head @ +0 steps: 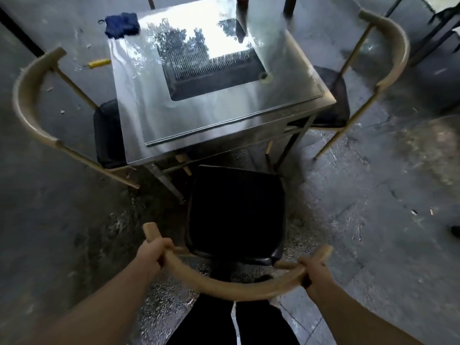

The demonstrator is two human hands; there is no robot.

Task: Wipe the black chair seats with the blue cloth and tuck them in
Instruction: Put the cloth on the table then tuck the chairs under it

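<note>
Straight below me stands a chair with a black seat (236,210) and a curved tan backrest (231,286). My left hand (153,252) grips the backrest's left end and my right hand (312,271) grips its right end. The seat's front edge lies just under the near edge of the shiny metal table (139,120). The blue cloth (122,24) lies crumpled on the table's far left corner. Two more black-seated chairs are pushed under the table, one at the left (108,133) and one at the right (333,98).
A dark red object (242,0) stands at the table's far edge. A yellow item (98,63) and scraps lie on the wet concrete floor at the left. Black metal frame legs (423,41) stand at the upper right. My dark trouser legs (224,322) are below the backrest.
</note>
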